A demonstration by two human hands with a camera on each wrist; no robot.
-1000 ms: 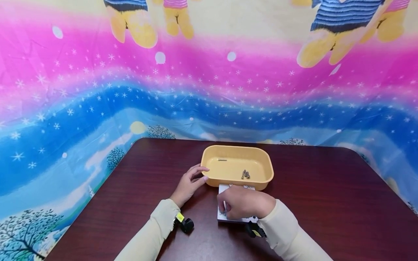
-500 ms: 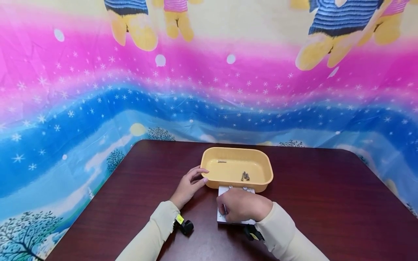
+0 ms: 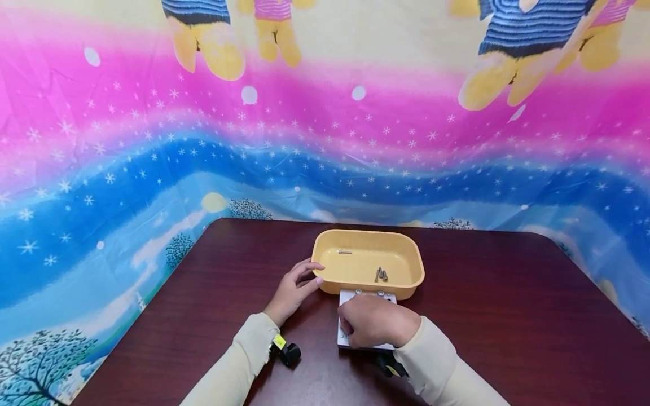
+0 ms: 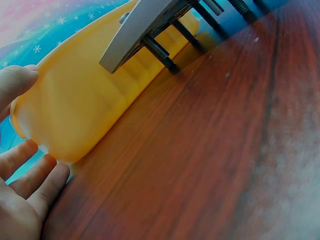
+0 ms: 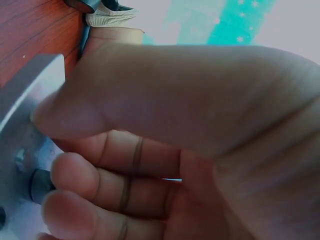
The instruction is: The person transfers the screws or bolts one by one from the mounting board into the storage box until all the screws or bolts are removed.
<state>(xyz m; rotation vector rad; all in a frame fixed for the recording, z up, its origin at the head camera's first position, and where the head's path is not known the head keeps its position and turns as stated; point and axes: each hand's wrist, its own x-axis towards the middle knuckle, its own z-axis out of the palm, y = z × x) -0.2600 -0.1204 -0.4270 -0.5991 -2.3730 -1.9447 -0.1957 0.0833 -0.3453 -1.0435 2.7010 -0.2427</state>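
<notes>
My left hand (image 3: 291, 290) holds the near left corner of a yellow plastic tray (image 3: 332, 285), its thumb and fingers about the rim. In front of the tray is a silver metal plate (image 3: 346, 297); the left wrist view shows threaded bolts (image 4: 185, 34) standing out below it. The right hand (image 3: 376, 321) is over this plate with curled fingers, thumb and fingertips down at its surface. What they pinch is mostly hidden, apparently a bolt in the plate. In the right wrist view a dark bolt head (image 5: 41, 186) shows beside the fingertips.
Several loose bolts (image 3: 381, 275) lie inside the tray toward the right, and one bolt (image 3: 345, 252) lies farther left. The dark wooden table (image 3: 482, 293) reaches back to a printed curtain (image 3: 325, 141). Small black cameras are on both wrists.
The right hand has shifted slightly left and turned over the plate; the silver piece seen between its fingers earlier is now hidden. The left hand stays at the tray corner.
</notes>
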